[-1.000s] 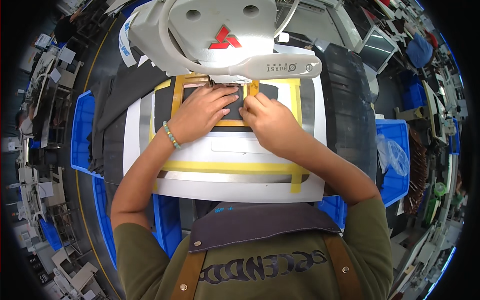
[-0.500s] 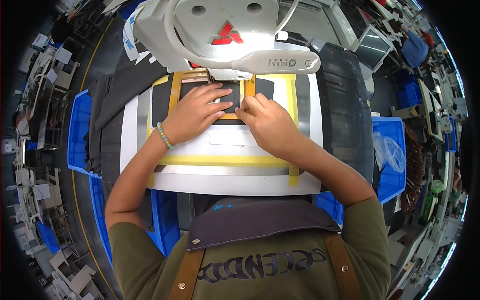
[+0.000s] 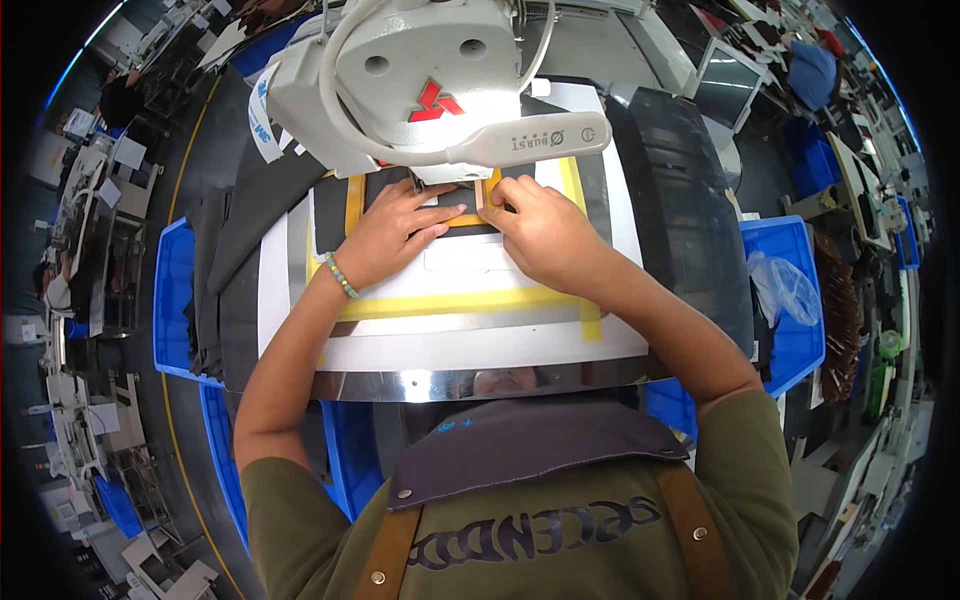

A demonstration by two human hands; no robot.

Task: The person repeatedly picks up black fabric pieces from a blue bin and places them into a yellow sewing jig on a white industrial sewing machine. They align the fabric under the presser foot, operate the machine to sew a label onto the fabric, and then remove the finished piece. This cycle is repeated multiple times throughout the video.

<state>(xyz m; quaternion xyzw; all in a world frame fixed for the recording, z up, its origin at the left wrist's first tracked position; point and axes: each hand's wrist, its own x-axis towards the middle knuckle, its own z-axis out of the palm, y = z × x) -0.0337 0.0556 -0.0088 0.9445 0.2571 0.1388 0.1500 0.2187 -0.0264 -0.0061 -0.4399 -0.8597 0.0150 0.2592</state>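
Note:
My left hand (image 3: 385, 238) lies flat, fingers spread, on dark fabric inside an orange-yellow frame (image 3: 355, 203). Its fingertips reach close under the head of a grey-white sewing machine (image 3: 385, 100). On the frame's right side, my right hand (image 3: 548, 228) is closed, thumb and forefinger pressed together at the inner edge. Whatever it may pinch is hidden. Under the frame is a white board (image 3: 470, 350) with yellow tape (image 3: 460, 303) along it. The needle area is mostly hidden by the machine head and my fingers.
A pale lamp (image 3: 535, 138) on a bent neck hangs low over the frame. Dark cloth (image 3: 225, 240) drapes over a blue bin (image 3: 172, 300) on the left. The right blue bin (image 3: 800, 350) holds a clear plastic bag (image 3: 783, 287). A shiny metal edge (image 3: 440, 384) borders the table's front.
The board and frame have slid away from me, further under the machine head, with both hands along. The metal front edge now shows. The whole view has shifted slightly.

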